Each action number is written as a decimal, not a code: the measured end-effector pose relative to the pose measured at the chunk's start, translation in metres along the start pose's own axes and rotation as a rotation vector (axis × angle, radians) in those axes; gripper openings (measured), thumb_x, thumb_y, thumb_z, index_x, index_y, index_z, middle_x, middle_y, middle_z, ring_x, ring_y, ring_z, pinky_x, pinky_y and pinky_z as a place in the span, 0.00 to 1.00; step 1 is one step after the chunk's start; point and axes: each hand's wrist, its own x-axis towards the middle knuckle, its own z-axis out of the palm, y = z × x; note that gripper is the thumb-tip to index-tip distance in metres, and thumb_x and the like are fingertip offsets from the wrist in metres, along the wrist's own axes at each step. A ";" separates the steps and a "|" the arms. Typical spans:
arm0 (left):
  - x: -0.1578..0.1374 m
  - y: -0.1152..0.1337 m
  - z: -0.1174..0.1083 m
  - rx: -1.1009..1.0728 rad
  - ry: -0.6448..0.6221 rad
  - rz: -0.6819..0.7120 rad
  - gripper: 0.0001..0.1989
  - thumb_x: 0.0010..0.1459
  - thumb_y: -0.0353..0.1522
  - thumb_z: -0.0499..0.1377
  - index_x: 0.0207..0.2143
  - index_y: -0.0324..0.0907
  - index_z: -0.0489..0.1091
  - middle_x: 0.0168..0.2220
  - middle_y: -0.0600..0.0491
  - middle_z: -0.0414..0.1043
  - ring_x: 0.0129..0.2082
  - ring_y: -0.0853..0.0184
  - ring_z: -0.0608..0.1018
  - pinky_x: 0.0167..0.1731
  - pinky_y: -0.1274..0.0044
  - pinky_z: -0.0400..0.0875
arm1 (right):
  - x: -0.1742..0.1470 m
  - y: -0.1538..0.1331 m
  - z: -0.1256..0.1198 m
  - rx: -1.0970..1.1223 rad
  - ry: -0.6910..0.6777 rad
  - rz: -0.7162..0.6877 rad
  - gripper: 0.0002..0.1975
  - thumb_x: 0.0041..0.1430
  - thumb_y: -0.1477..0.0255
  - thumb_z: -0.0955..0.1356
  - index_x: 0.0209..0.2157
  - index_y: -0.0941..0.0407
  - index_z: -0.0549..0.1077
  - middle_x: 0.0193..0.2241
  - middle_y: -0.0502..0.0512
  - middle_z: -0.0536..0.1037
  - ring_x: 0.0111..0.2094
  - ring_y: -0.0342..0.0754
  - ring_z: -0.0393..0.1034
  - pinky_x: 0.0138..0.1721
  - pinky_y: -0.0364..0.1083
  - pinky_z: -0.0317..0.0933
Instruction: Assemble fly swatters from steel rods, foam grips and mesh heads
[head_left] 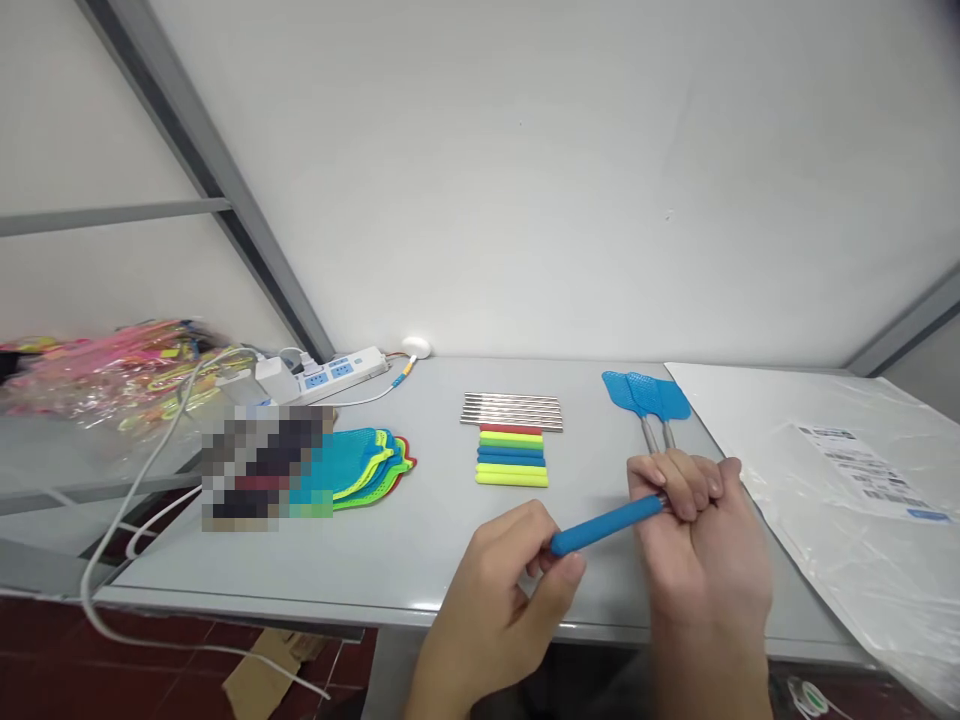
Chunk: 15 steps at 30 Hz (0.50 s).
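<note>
A blue foam-like handle tube (607,525) is stretched between my hands, just above the front of the table, its right end tilted up. My left hand (499,595) pinches its lower end between thumb and fingers. Palm up, my right hand (697,540) curls its fingers at the tube's other end; what lies inside them is hidden. Beyond that hand lie two blue fly swatters (645,395) with metal shafts, their lower parts covered by my fingers. Left of them, several coloured handle tubes (512,457) are lined up below a row of thin metal rods (510,410).
Coloured swatter heads (360,465) are stacked on the table's left side, beside a pixelated patch. Behind them sits a power strip (341,372) with a white cable (150,460) hanging over the edge. A white plastic package (840,500) covers the right side. Bagged items (127,380) are at far left.
</note>
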 end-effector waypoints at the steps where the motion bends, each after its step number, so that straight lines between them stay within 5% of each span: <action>1: -0.001 -0.002 0.001 -0.001 0.011 0.024 0.11 0.64 0.34 0.53 0.27 0.43 0.58 0.25 0.56 0.58 0.26 0.70 0.63 0.28 0.76 0.56 | 0.000 0.002 -0.001 0.003 -0.010 0.017 0.22 0.70 0.63 0.55 0.21 0.55 0.50 0.18 0.41 0.46 0.17 0.38 0.38 0.23 0.40 0.55; 10: -0.012 -0.017 0.003 -0.081 0.315 0.047 0.17 0.62 0.37 0.49 0.22 0.44 0.49 0.21 0.58 0.46 0.21 0.69 0.55 0.24 0.73 0.49 | -0.014 0.024 0.003 0.067 -0.004 0.225 0.16 0.65 0.66 0.63 0.24 0.55 0.59 0.19 0.42 0.53 0.19 0.38 0.52 0.28 0.43 0.62; 15: -0.009 -0.016 -0.001 -0.194 0.297 -0.026 0.17 0.62 0.38 0.49 0.23 0.43 0.50 0.22 0.58 0.48 0.23 0.70 0.56 0.24 0.75 0.51 | -0.033 0.036 0.012 -0.179 -0.151 0.217 0.10 0.64 0.61 0.63 0.40 0.51 0.70 0.32 0.51 0.69 0.36 0.46 0.68 0.38 0.49 0.66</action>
